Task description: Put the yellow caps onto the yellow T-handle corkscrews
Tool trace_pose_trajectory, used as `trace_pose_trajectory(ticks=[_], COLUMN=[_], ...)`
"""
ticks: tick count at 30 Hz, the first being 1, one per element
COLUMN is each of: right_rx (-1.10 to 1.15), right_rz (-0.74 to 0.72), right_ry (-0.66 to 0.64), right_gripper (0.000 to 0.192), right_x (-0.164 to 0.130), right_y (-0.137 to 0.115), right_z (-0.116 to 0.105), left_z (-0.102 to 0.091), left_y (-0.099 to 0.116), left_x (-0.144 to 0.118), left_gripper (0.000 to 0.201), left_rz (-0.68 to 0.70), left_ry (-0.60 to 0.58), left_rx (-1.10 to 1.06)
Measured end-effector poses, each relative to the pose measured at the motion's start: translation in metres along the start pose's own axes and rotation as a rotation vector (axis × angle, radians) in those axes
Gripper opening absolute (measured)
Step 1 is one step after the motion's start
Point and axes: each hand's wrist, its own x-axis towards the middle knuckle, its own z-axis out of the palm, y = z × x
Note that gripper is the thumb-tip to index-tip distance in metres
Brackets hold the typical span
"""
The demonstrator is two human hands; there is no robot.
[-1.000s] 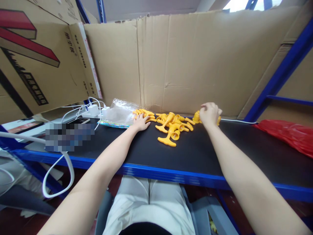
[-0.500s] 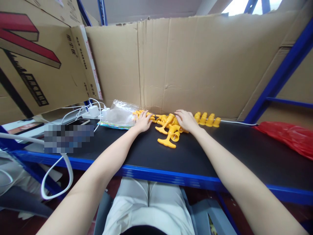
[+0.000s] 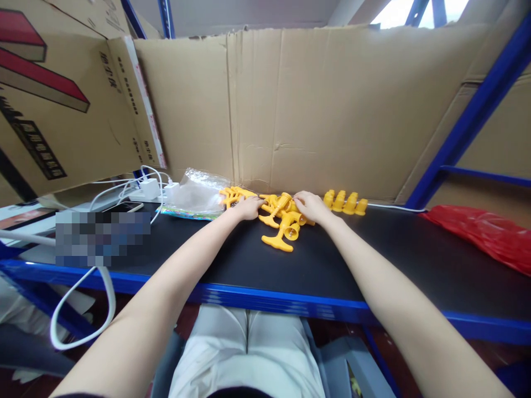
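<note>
A black counter with a blue front edge runs across the view, walled behind by flattened cardboard sheets and framed on the right by a blue rack post.

The left hand lies palm down on the counter at the left edge of a pile of yellow plastic parts, its fingers loosely curled and touching the nearest pieces; whether it grips one cannot be told. The right hand rests on the pile's right side, fingers spread flat over the parts, with nothing clearly held. One T-shaped yellow piece lies at the front of the pile, nearest the person.

Just right of the right hand, a row of upright yellow caps stands against the cardboard. Left of the left hand lies a clear plastic bag, and beyond it a white charger with cables. A red plastic bag sits well apart at the counter's right end.
</note>
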Motion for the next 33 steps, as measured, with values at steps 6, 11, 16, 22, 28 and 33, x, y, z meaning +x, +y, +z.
trace_pose_trajectory(ticks=[6, 11, 16, 22, 28, 33], right_rx=[-0.006, -0.058, -0.105, -0.009, 0.471, 0.975], right_rz=[0.005, 0.008, 0.002, -0.045, -0.012, 0.131], right_ry=[-0.011, -0.007, 0.091, 0.225, 0.263, 0.207], right_gripper=[0.028, 0.029, 0.028, 0.028, 0.042, 0.055], right_x=[-0.001, -0.002, -0.003, -0.001, 0.005, 0.008], right_y=[-0.003, -0.007, -0.010, -0.030, -0.056, -0.076], right_z=[-0.003, -0.007, -0.008, -0.012, -0.011, -0.009], left_z=[-0.008, -0.019, -0.033, -0.045, -0.046, -0.031], left_y=[0.008, 0.006, 0.002, 0.010, 0.039, 0.052], left_x=[0.015, 0.021, 0.016, -0.005, -0.025, -0.031], left_gripper=[0.061, 0.049, 0.035, 0.047, 0.050, 0.057], left_rz=[-0.071, -0.039, -0.042, 0.199, 0.319, 0.392], left_ry=[-0.040, 0.245, 0.449, 0.672, 0.729, 0.662], left_rx=[0.011, -0.140, -0.237, -0.267, -0.282, -0.211])
